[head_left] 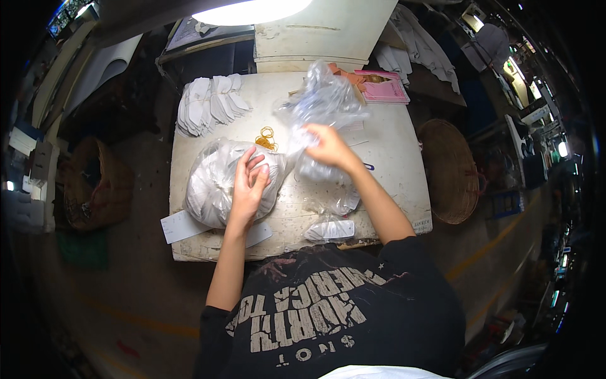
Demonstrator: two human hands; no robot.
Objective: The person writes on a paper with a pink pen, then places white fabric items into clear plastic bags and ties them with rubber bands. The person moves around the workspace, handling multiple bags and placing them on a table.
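Note:
A large clear plastic bag packed with white pieces sits on the left half of the table. My left hand rests against its right side, fingers loosely curled and apart. My right hand is closed on clear plastic at the table's middle. A stretch of plastic runs between the full bag and that hand; whether it is all one bag I cannot tell. Beyond my right hand lies a crumpled heap of clear plastic bags. Yellow rubber bands lie just behind the full bag.
Bundled white pieces lie at the back left, a pink booklet at the back right. A small filled bag is at the near edge. White cards stick out under the large bag. Wicker baskets flank the table.

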